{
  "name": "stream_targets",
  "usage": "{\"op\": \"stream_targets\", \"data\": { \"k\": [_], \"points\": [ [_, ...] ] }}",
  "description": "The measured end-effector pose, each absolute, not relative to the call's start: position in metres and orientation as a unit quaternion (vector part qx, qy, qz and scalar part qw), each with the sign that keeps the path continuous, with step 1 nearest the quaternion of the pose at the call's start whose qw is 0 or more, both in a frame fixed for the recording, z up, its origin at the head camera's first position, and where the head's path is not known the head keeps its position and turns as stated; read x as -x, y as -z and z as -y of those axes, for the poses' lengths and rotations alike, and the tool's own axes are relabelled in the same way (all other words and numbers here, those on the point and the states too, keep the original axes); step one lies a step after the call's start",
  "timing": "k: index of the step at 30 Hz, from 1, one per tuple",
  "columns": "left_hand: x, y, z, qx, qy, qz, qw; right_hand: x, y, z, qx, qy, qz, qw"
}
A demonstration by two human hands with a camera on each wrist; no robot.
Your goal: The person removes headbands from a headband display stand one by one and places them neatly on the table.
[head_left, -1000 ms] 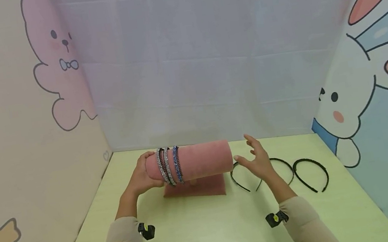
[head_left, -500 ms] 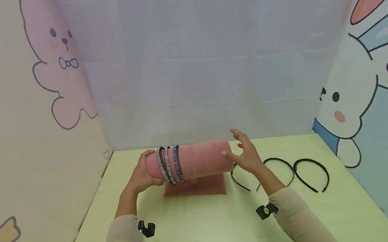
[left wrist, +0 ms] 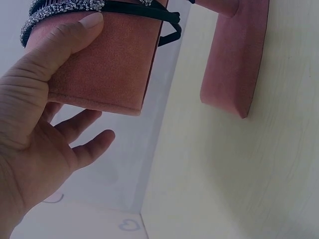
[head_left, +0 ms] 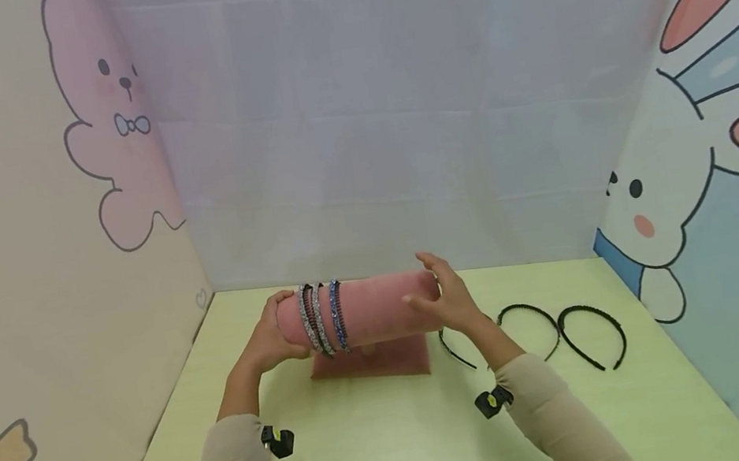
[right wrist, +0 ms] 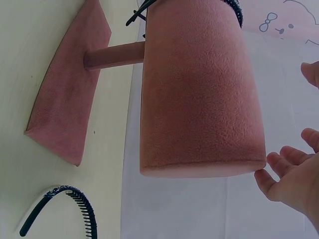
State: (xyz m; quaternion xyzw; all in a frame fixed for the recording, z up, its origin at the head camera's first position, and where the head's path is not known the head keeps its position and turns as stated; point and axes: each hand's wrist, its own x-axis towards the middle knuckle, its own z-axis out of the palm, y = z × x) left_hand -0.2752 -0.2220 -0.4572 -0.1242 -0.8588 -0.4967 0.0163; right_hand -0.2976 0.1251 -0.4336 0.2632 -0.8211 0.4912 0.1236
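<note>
A pink plush headband stand (head_left: 384, 309), a horizontal roll on a post and flat base (head_left: 371, 363), stands on the table. Two silver glittery headbands (head_left: 320, 313) and a blue one (head_left: 338, 315) sit round its left part. My left hand (head_left: 266, 340) grips the roll's left end; in the left wrist view its thumb (left wrist: 65, 42) lies on the plush near a silver headband, with some fingers behind. At the roll's right end is my right hand (head_left: 453, 299), fingers spread. In the right wrist view, its fingertips (right wrist: 266, 181) are at the roll's lower edge; contact is hard to tell.
Three dark headbands lie on the table (head_left: 374, 453) at the right: one (head_left: 455, 353) partly hidden behind the right arm, one (head_left: 527, 306) beside it, and one (head_left: 592, 305) furthest right. A white curtain (head_left: 343, 147) hangs behind; printed cloth walls flank both sides.
My right hand has moved left, from beside the roll to its right end. The left hand and the stand with its headbands have stayed in place.
</note>
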Motion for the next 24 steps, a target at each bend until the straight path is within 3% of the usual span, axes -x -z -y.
{"op": "stream_targets", "data": {
  "k": [6,14,24],
  "points": [
    [0.263,0.44,0.216,0.133,0.509,0.85,0.028,0.305,0.426,-0.117,-0.294,-0.459,0.827,0.137],
    [0.278,0.466,0.225,0.124,0.494,0.86,0.032,0.316,0.421,-0.104,-0.34,-0.425,0.83,0.126],
    [0.28,0.471,0.226,0.12,0.499,0.857,0.033,0.324,0.416,-0.084,-0.345,-0.37,0.858,0.093]
  ]
}}
